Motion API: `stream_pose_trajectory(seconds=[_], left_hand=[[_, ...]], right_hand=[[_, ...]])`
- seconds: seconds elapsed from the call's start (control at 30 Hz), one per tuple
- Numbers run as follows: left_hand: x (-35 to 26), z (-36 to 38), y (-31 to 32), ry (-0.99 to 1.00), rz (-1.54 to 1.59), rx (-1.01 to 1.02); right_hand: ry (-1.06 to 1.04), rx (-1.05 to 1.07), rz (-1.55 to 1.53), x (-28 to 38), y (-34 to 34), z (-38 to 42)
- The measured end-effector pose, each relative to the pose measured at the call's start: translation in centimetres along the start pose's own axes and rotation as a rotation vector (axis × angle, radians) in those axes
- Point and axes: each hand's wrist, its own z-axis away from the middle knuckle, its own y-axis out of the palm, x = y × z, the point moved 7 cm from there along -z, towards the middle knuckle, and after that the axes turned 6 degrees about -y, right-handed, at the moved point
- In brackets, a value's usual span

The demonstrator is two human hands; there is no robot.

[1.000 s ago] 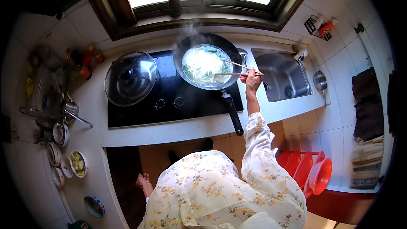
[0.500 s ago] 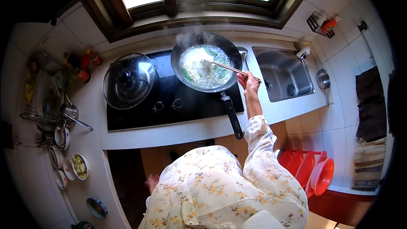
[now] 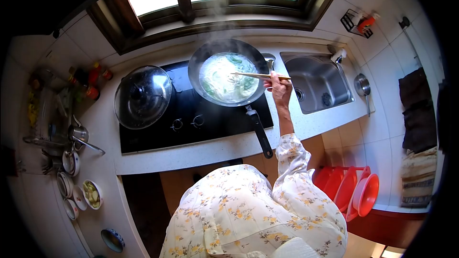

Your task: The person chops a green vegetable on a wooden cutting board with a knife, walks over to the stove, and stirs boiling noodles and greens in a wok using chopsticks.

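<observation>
My right hand point(image 3: 279, 90) is closed around a pair of wooden chopsticks point(image 3: 256, 75), reaching in from the wok's right side. The chopstick tips point left over the middle of a dark wok point(image 3: 197, 62). White noodles point(image 3: 220, 72) and green leaves point(image 3: 235, 59) lie in pale liquid inside it, with steam rising. The wok's black handle point(image 3: 260, 136) points toward my body, and no hand is on it. My left hand is out of sight.
A glass lid point(image 3: 158, 107) rests on the left of the black cooktop point(image 3: 153, 138). A steel sink point(image 3: 313, 79) is at right. Bowls, one with pale yellow-green pieces point(image 3: 91, 193), stand along the left counter. Red plastic basins point(image 3: 366, 196) stand at lower right.
The chopsticks have tilted flatter, and the clump of noodles raised at their tips has gone down into the liquid. My left hand has dropped out of view. The camera has shifted slightly.
</observation>
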Motion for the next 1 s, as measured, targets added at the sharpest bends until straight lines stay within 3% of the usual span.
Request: stream_pose_trajectory(seconds=[0.1,0.33,0.5,0.7,0.77,0.8,0.83,0.9,0.93,1.0], left_hand=[[-0.2,-0.4,0.8,0.008,-0.034,0.014],[-0.4,-0.5,2.3,0.019,-0.095,0.044],[-0.4,-0.8,3.0,0.030,-0.138,0.061],[-0.4,-1.1,4.2,0.050,-0.191,0.079],[-0.4,-1.3,4.8,0.066,-0.222,0.090],[-0.7,-1.1,5.9,0.077,-0.234,0.097],[-0.9,-1.2,6.9,0.089,-0.256,0.107],[-1.4,-0.9,9.4,0.123,-0.316,0.121],[-1.6,-0.8,10.6,0.137,-0.346,0.132],[-2.0,-0.6,12.1,0.161,-0.387,0.140]], right_hand=[[-0.005,0.080,-0.006,-0.1,1.5,0.4],[-0.156,-0.016,0.184,-0.4,0.9,-2.9],[-0.129,-0.007,0.054,0.8,-0.1,-1.0],[-0.055,0.087,0.152,2.2,-2.1,1.2],[-0.107,0.000,0.113,3.3,-2.8,1.2],[-0.193,0.084,0.064,1.2,-2.3,0.7],[-0.459,0.099,0.294,2.3,-1.3,0.7],[-0.231,0.071,0.400,1.6,-0.1,1.2],[-0.276,0.096,0.383,0.7,0.9,1.4],[-0.217,0.171,0.370,4.8,1.6,1.8]])
